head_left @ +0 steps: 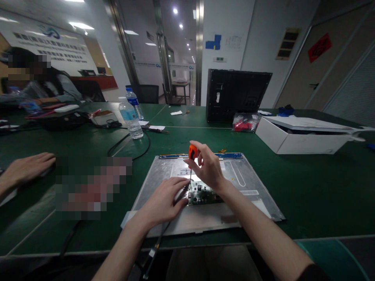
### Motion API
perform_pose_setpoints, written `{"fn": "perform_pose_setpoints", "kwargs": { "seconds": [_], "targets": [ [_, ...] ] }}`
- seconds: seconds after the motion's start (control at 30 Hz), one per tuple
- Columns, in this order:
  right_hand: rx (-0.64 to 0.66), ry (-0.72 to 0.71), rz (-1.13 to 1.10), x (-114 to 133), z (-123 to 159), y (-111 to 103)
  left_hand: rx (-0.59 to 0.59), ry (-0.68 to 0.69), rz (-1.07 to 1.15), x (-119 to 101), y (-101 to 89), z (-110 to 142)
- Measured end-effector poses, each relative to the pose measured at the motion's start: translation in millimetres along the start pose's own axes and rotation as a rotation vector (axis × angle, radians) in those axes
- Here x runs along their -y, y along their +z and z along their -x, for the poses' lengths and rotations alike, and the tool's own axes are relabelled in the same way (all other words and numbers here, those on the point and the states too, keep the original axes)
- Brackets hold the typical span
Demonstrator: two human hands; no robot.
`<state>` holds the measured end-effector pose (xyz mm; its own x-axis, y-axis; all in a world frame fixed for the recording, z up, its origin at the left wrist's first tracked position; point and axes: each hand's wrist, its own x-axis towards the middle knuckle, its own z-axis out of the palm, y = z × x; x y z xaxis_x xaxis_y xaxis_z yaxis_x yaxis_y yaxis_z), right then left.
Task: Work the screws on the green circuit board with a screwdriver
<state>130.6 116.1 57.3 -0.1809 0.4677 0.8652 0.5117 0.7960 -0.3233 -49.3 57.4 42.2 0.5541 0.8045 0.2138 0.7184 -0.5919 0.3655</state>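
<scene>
On the dark green tabletop, flat silver metal panel lies in front of the wearer, narrow blue strip along its far edge. Small green rectangular circuit board sits on the panel near its middle, partly covered by the right forearm. Right hand grips orange-and-black-handled screwdriver between thumb and fingers, shaft near upright, tip down at the board's upper left corner; exact contact can't be told. Left hand lies low at the board's left side, fingers extended, thumb apart, a dark part between them; can't tell if gripped. Thin black cable runs from beneath that hand over the panel's near edge. Beyond: clear plastic water bottle with blue label left, black-backed monitor, white cardboard box right. Co-worker's hand rests far left.
</scene>
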Motion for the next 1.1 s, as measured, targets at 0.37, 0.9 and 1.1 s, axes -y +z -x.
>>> {"fn": "perform_pose_setpoints", "kwargs": {
  "seconds": [0.37, 0.9, 1.1],
  "targets": [
    [0.032, 0.046, -0.053, 4.0, 0.1, -1.2, -0.013, 0.001, -0.002, -1.1, -0.6, 0.2],
    [0.059, 0.032, -0.073, 7.0, -2.3, -5.5, -0.001, 0.001, -0.011, -1.0, 0.1, -0.2],
    [0.019, 0.031, -0.055, 3.6, -1.1, -2.7, -0.005, -0.004, -0.009, -1.5, -0.1, 0.3]
  ]
}}
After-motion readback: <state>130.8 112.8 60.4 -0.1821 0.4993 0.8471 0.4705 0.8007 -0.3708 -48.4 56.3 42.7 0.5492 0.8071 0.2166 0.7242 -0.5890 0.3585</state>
